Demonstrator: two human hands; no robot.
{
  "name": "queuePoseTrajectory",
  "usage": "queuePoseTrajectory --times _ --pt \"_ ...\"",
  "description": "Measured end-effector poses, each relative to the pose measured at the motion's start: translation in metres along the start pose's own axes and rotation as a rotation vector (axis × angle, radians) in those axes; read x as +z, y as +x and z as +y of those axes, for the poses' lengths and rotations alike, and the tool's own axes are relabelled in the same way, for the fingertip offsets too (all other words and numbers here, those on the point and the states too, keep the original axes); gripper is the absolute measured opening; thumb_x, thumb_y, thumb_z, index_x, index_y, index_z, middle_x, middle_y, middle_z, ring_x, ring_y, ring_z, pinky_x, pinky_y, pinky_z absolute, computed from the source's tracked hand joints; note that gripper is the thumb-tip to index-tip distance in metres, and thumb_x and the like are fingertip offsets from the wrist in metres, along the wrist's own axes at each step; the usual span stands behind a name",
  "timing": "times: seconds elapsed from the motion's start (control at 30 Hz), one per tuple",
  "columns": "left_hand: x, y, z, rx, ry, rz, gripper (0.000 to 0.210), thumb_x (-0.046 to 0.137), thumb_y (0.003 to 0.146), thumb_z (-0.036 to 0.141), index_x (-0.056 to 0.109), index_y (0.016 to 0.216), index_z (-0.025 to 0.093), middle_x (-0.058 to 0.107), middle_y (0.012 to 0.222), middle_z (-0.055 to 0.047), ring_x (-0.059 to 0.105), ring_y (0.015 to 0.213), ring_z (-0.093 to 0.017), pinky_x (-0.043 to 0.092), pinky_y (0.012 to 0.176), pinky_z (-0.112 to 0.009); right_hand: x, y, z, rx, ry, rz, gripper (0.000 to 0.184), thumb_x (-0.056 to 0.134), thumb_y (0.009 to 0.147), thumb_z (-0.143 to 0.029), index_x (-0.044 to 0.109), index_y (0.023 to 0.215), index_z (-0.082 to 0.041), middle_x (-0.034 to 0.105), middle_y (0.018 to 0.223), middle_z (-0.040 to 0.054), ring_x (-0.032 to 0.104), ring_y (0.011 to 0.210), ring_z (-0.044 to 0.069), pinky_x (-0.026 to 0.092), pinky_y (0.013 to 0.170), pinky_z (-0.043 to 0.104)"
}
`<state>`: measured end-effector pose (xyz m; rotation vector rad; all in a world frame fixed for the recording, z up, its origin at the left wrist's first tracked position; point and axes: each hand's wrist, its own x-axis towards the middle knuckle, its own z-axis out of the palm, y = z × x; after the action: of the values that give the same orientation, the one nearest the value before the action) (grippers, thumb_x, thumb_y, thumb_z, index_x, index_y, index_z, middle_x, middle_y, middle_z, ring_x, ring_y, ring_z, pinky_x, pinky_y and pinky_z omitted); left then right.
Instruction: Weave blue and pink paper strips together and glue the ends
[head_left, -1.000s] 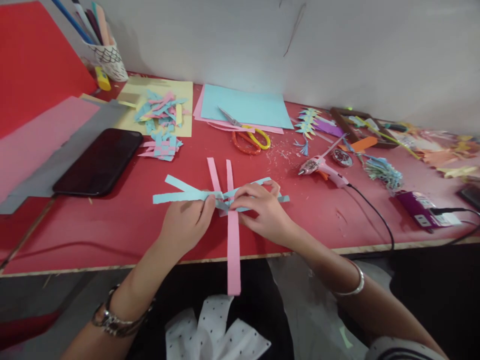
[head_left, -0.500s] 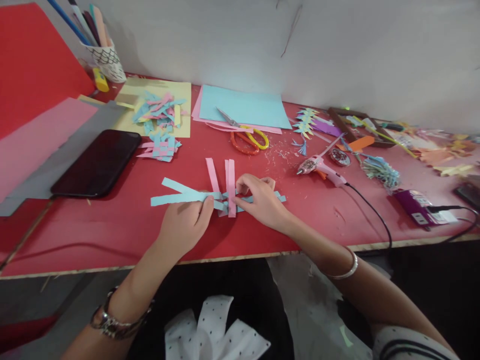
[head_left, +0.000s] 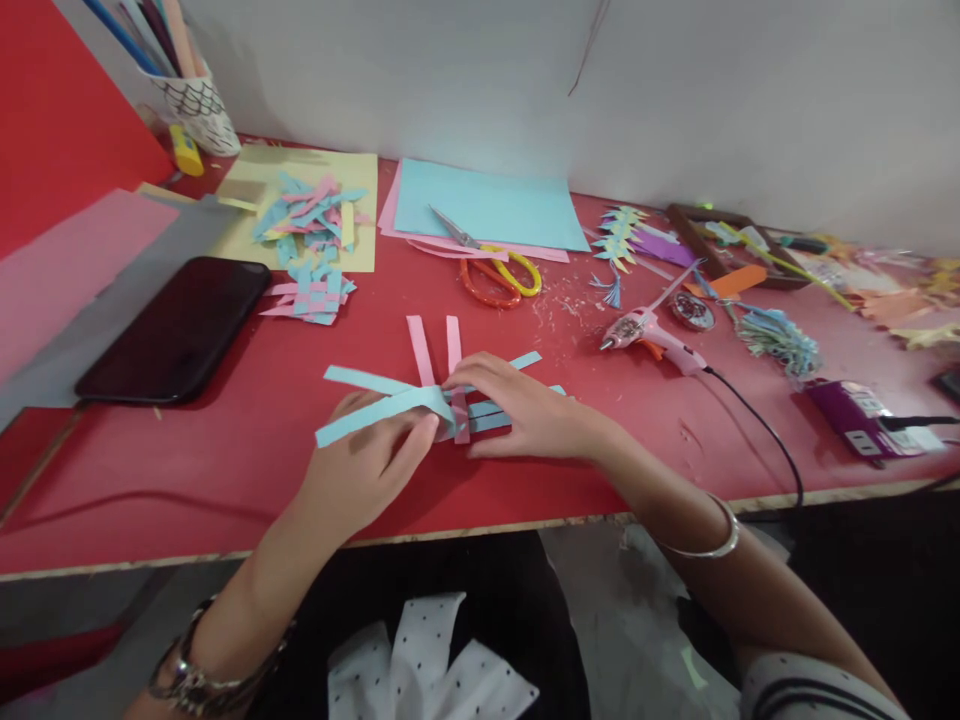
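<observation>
Crossed pink and blue paper strips form a loose weave on the red table in front of me. My left hand [head_left: 375,455] is closed at the weave's left side, thumb on top, gripping a blue paper strip [head_left: 367,415] that bends up over the hand. Another blue strip [head_left: 364,379] sticks out behind it. My right hand [head_left: 529,405] arches over the weave's right part, thumb and fingers apart, its forefinger tip at the crossing. Between them, a pink strip [head_left: 460,425] shows. Two pink ends [head_left: 420,345] point away from me; the right fingers partly hide the crossing.
Scissors [head_left: 501,275] rest by blue sheets [head_left: 487,205]. A pink glue gun [head_left: 652,335] with a cord lies to the right. At left are a black phone [head_left: 176,330], a small woven piece [head_left: 315,295] and a pile of cut strips [head_left: 315,215]. The table's front edge runs close below the hands.
My right hand has moved left over the weave, and its fingers have spread from a pinch beside a pink strip. The front blue strip in my left hand has lifted and tilted. The view has shifted slightly.
</observation>
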<state>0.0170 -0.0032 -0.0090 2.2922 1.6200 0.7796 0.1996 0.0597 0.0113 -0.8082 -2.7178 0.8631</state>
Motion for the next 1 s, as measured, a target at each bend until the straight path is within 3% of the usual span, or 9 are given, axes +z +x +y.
queuePoseTrajectory --times 0.1,0.2,0.33,0.67,1.0 --pt "0.0 0.001 -0.003 0.049 -0.048 -0.065 0.032 0.032 0.085 0.033 0.057 0.07 0.02 0.065 0.075 -0.002 0.059 0.073 -0.017 0.042 0.067 -0.029 0.003 -0.003 0.003 -0.011 0.031 0.041 0.036 0.063 0.071 -0.026 0.042 0.1 -0.018 0.047 0.106 0.008 0.045 0.101 0.017 0.038 0.088 0.032" --pt "0.005 0.001 -0.007 0.049 -0.021 -0.023 0.023 0.038 0.082 0.029 0.052 0.066 0.019 0.062 0.081 -0.004 0.058 0.073 -0.018 0.043 0.066 -0.03 0.005 -0.004 0.005 0.018 0.0 0.067 0.034 0.063 0.07 -0.03 0.043 0.095 -0.018 0.045 0.108 0.0086 0.043 0.105 0.018 0.038 0.091 0.034" --pt "0.01 0.001 -0.01 0.029 0.014 -0.042 0.011 0.042 0.08 0.021 0.053 0.082 0.018 0.061 0.086 -0.006 0.056 0.079 -0.02 0.043 0.069 -0.032 0.005 -0.004 0.004 0.112 -0.082 0.016 0.034 0.063 0.07 -0.033 0.047 0.096 -0.016 0.045 0.112 0.0109 0.04 0.111 0.023 0.035 0.093 0.041" --pt "0.011 0.001 -0.009 -0.027 0.128 -0.018 0.018 0.05 0.077 0.025 0.053 0.094 0.019 0.06 0.092 -0.007 0.054 0.088 -0.023 0.043 0.072 -0.034 0.005 -0.005 0.0 0.235 -0.13 0.04 0.034 0.063 0.069 -0.037 0.056 0.095 -0.016 0.046 0.113 0.0111 0.041 0.11 0.025 0.037 0.092 0.042" --pt "0.009 0.001 -0.009 -0.026 0.087 -0.056 0.015 0.051 0.078 0.022 0.054 0.092 0.018 0.061 0.093 -0.006 0.054 0.087 -0.023 0.043 0.073 -0.035 0.003 -0.005 0.0 0.17 -0.108 0.027 0.029 0.061 0.072 -0.035 0.059 0.095 -0.017 0.049 0.115 0.0102 0.043 0.111 0.024 0.037 0.094 0.04"
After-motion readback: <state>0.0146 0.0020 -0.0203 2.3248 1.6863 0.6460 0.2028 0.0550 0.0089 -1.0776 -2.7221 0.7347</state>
